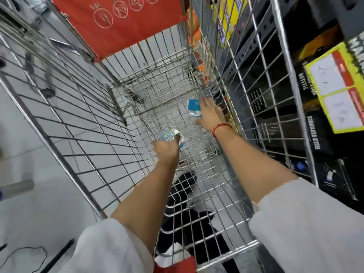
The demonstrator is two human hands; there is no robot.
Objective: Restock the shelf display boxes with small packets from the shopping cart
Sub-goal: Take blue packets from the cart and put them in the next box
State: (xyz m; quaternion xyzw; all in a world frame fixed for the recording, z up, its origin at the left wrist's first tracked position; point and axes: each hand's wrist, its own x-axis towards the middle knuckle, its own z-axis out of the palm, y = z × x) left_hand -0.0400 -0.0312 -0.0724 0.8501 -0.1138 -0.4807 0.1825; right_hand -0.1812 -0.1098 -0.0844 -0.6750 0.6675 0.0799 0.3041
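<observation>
Pale shop floor under a wire shopping cart, dark boxed stock shelved at the right.

Left hand is closed around a few clear-and-blue packets low in the basket; right hand, fingers spread, reaches flat toward a blue packet lying on the cart floor by the right wall. Better to pinch that packet by an edge, I think, since flat film can slip on the wire mesh. Dark boxes read "STAINLESS STEEL"; packet print is too blurred.

1 blue packet lies flat on the wire cart floor; a bunch of clear blue-and-white packets sits nearer, lifted.
</observation>
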